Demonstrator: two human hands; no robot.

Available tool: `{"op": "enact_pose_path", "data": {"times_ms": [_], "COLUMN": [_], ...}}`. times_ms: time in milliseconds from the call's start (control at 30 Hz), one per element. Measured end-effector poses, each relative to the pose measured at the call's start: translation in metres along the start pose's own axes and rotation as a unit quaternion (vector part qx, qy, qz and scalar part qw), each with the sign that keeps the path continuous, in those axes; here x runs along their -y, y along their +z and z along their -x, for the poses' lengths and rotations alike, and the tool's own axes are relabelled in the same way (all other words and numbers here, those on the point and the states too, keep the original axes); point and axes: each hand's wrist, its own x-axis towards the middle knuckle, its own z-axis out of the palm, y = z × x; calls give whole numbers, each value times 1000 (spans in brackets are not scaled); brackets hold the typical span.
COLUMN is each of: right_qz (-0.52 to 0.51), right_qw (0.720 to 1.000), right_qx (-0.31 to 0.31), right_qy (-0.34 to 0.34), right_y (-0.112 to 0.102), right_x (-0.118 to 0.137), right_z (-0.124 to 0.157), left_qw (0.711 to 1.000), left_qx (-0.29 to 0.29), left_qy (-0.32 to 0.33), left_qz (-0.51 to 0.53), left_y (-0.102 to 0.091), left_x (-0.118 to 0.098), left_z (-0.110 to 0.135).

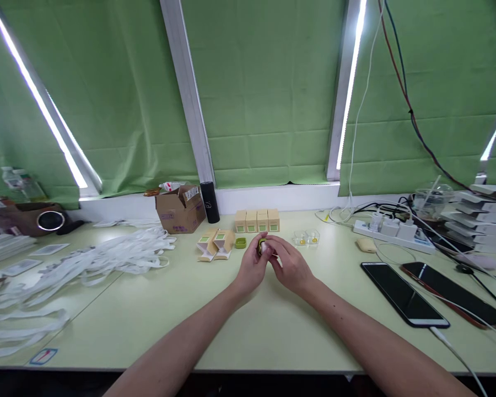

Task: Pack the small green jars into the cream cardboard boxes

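Both my hands meet over the middle of the pale green table (157, 314). My left hand (251, 270) and my right hand (288, 264) are closed together around a small round green and white object (263, 246), fingertips pinching it from both sides. Just behind them stands a row of several small tan boxes (257, 220) with green labels. To the left lie two opened tan boxes (215, 243) and a small green cap (240, 242). Two clear little containers with yellow pieces (306, 237) sit to the right.
A brown cardboard box (179, 209) and a black cylinder (209, 202) stand at the back. White lanyards (86, 259) spread over the left. Two phones (405, 295) on cables, a power strip (392, 231) and stacked white boxes (479, 215) fill the right.
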Motion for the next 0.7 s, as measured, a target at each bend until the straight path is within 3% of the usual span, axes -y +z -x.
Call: {"op": "enact_pose_path", "data": {"times_ms": [233, 467, 567, 700], "right_qz": [-77, -105, -188, -329], "right_qw": [989, 976, 949, 884], "right_qx": [-3, -12, -25, -44], "right_qy": [126, 193, 252, 329], "right_y": [-1, 0, 2, 5], "right_x": [4, 4, 3, 2], "right_z": [0, 1, 0, -2], "left_qw": [992, 993, 996, 997], "left_qx": [5, 19, 4, -24], "left_qy": [-26, -63, -59, 10], "left_qz": [120, 98, 60, -73], "left_y": [-4, -4, -9, -19], "left_x": [-3, -4, -4, 0], "left_z": [-5, -3, -3, -5]}}
